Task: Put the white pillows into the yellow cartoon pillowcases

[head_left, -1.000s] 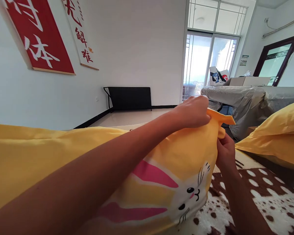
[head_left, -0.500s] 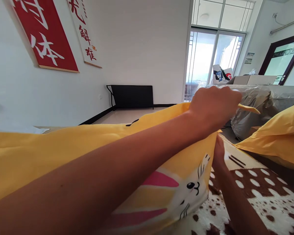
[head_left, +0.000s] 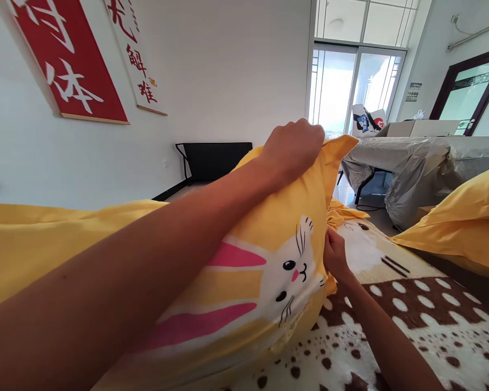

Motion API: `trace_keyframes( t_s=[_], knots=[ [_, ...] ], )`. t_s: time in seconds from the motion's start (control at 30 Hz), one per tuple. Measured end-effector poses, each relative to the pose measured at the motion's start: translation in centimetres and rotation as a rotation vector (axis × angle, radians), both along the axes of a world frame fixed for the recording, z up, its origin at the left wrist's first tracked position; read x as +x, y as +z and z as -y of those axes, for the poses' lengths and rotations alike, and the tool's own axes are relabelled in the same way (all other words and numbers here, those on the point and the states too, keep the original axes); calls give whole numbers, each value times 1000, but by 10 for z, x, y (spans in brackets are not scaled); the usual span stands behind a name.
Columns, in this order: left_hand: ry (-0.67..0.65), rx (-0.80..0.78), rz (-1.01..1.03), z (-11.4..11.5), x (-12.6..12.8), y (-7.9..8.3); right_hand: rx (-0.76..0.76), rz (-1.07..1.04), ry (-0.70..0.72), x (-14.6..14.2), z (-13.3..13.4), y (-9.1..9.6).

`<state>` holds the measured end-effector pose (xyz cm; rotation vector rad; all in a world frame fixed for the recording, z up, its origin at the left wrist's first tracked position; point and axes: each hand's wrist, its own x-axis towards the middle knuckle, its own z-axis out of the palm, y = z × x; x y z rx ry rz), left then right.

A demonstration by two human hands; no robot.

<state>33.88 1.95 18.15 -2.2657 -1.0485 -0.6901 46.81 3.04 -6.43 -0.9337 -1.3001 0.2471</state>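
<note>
A yellow pillowcase [head_left: 228, 277] printed with a white rabbit with pink ears bulges across the front, stretching off the left edge. My left hand [head_left: 294, 149] is closed on its upper edge near the right end, and a corner flap sticks out past the fist. Lower down, my right hand [head_left: 336, 252] grips the cloth at the same end, beside gathered yellow fabric; its fingertips are partly hidden. The pillowcase looks filled, but its inside is out of sight. Beneath it lies a brown and white spotted plush blanket [head_left: 391, 326].
Another yellow pillow [head_left: 468, 228] lies at the right. Behind it stands a plastic-covered table [head_left: 415, 157] bearing a cardboard box [head_left: 427, 128]. A black folded panel [head_left: 218, 161] leans by the back wall. Red and white scrolls [head_left: 77, 65] hang on the left.
My left hand has moved left and up, raising the pillowcase's edge and corner. My right hand has shifted left, still at the cloth's end. More of the rabbit's face shows.
</note>
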Motion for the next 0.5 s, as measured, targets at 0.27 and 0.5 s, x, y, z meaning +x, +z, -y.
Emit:
trace_keyframes(
  t_s=[0.27,0.5],
  knots=[
    [27,41,-113,1,1,-12,1,-41,-17,-12,-18,-43],
    [37,-12,-165,11,-29,-15,-85,-76,6,0,-30,-62]
  ],
)
